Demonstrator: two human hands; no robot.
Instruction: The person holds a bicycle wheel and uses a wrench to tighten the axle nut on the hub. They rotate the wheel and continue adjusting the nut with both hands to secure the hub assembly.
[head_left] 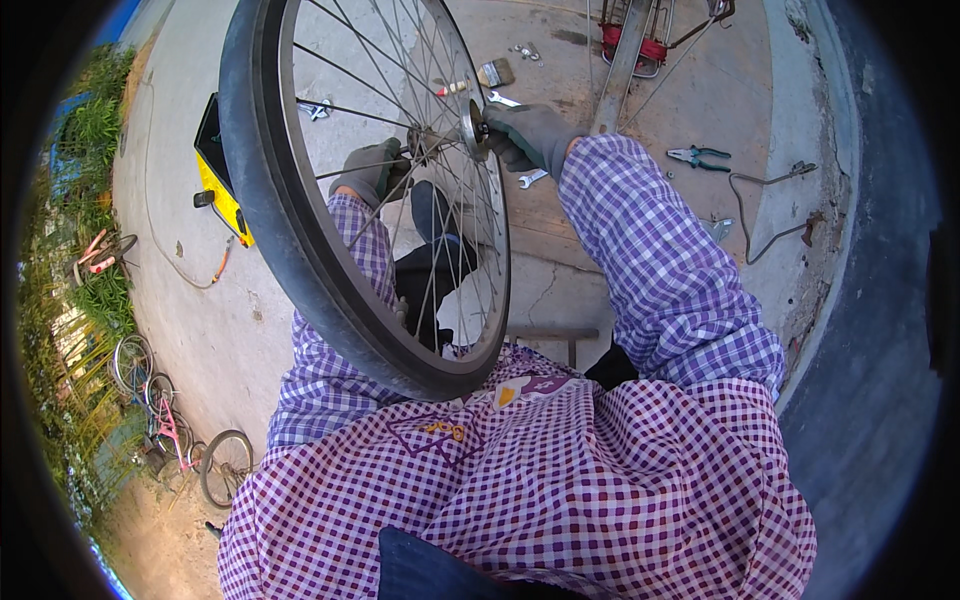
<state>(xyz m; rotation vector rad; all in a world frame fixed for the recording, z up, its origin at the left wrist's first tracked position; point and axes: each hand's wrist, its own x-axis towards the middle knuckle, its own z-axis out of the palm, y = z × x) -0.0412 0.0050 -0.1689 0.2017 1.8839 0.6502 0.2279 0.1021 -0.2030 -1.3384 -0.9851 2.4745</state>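
Observation:
A bicycle wheel (pixel 255 190) with a black tyre stands nearly upright in front of me, its lower rim near my checked apron. My right hand (pixel 535 135), in a grey glove, has its fingers closed at the silver round part (pixel 472 128) on the axle end. Behind the spokes, my gloved left hand (pixel 372 172) is curled at the other side of the hub (pixel 420 146); its fingertips are partly hidden. A shoe (pixel 435 210) of mine shows through the spokes.
Wrenches (pixel 532 178), a paintbrush (pixel 493 73), pliers (pixel 697 158) and a bent hose (pixel 745 215) lie on the concrete. A bicycle part with a red piece (pixel 632 45) is ahead. A yellow toolbox (pixel 220 195) is left, with bicycles (pixel 170 425) beside plants.

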